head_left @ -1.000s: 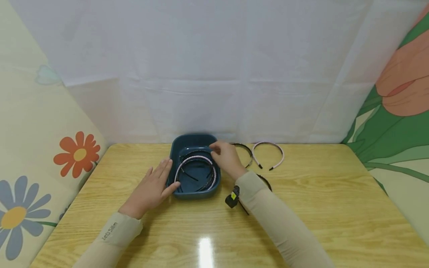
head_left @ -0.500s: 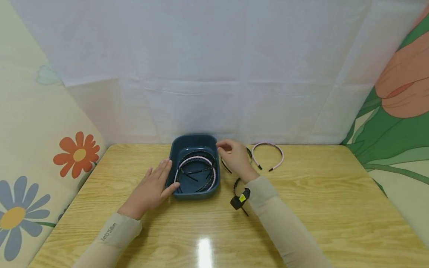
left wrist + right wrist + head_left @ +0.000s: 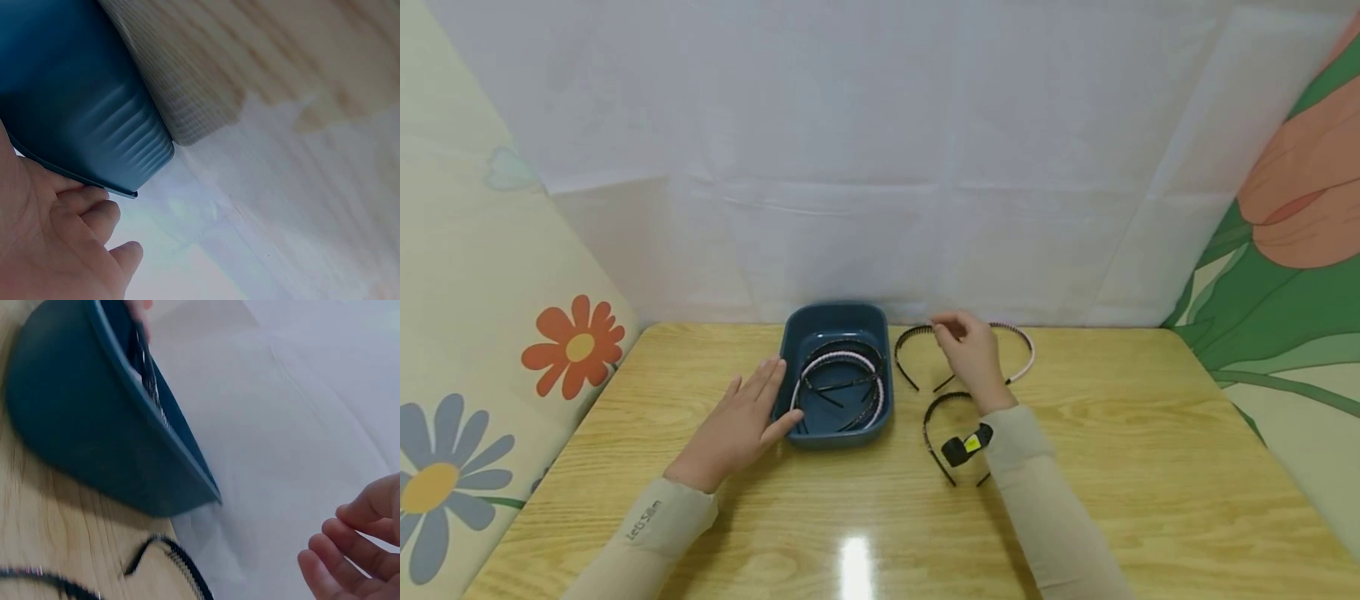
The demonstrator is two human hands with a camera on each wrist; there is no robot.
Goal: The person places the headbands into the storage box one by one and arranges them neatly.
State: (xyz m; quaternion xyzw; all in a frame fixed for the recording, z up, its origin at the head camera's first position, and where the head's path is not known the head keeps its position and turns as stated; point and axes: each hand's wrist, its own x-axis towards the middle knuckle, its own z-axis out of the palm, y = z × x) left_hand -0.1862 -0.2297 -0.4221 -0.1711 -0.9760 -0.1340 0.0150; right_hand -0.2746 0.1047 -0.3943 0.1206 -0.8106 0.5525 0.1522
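A dark blue plastic bin holds several headbands, among them a pink one lying over black ones. My left hand rests against the bin's left rim, fingers extended; the left wrist view shows those fingers at the rim. Above the table, right of the bin, hovers my right hand, fingers loosely bent and nothing between them. Beneath and around it lie a toothed black headband, a pink headband partly covered by the hand, and a nearer black headband partly hidden by the wrist camera.
The wooden table ends at a white cloth backdrop. Flower-patterned panels flank both sides. The bin stands close to the table's back edge.
My right hand has moved from over the bin's right rim rightward to above the loose headbands. The black headband beside the bin is now more exposed. My left hand has stayed put.
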